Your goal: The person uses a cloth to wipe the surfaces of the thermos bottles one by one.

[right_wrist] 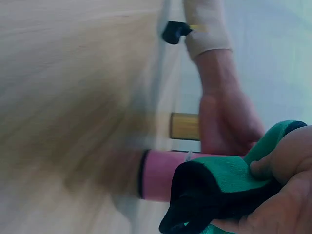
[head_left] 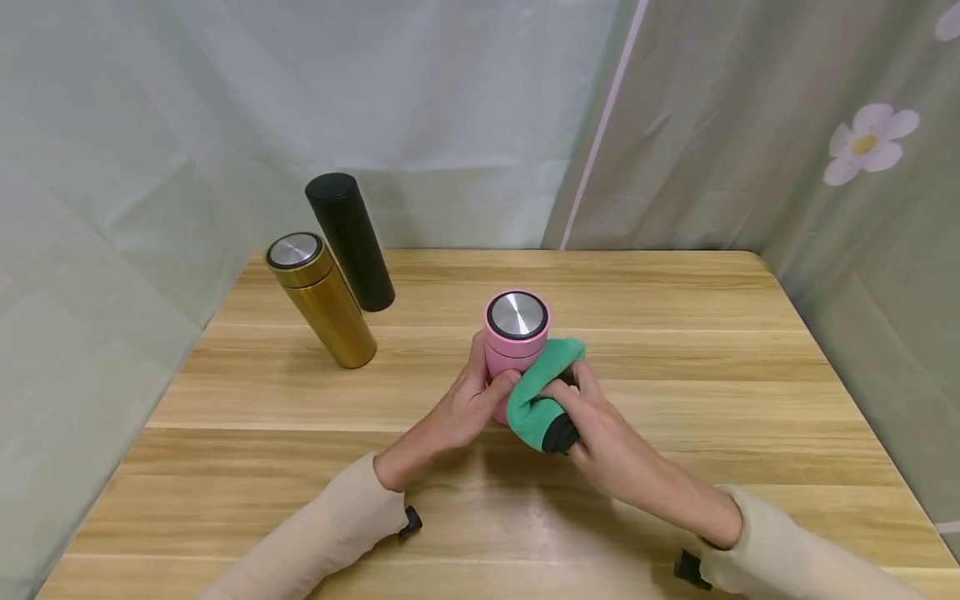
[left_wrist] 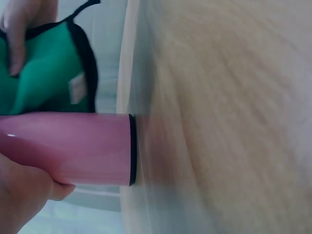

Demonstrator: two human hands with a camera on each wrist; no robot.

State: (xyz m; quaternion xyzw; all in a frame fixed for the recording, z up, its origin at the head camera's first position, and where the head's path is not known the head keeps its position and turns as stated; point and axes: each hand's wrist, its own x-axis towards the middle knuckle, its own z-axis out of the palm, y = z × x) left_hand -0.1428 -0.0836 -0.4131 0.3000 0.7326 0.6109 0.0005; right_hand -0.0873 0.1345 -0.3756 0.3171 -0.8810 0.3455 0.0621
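Observation:
A pink thermos bottle (head_left: 516, 347) with a silver-topped lid stands upright near the middle of the wooden table. My left hand (head_left: 467, 407) grips its body from the left, fingers wrapped around it. My right hand (head_left: 607, 437) holds a folded green cloth (head_left: 534, 421) with black edging against the bottle's right side. In the left wrist view, the pink body (left_wrist: 92, 148) shows a black base close to the tabletop; whether it touches cannot be told. A small white tag (left_wrist: 77, 88) shows on the cloth. The cloth hides part of the bottle in the right wrist view.
Left of my hands, a gold thermos bottle (head_left: 330, 321) stands on the table (head_left: 675, 333), with a black bottle (head_left: 356, 250) just behind it. Pale curtains (head_left: 420, 100) hang behind the table and at both sides.

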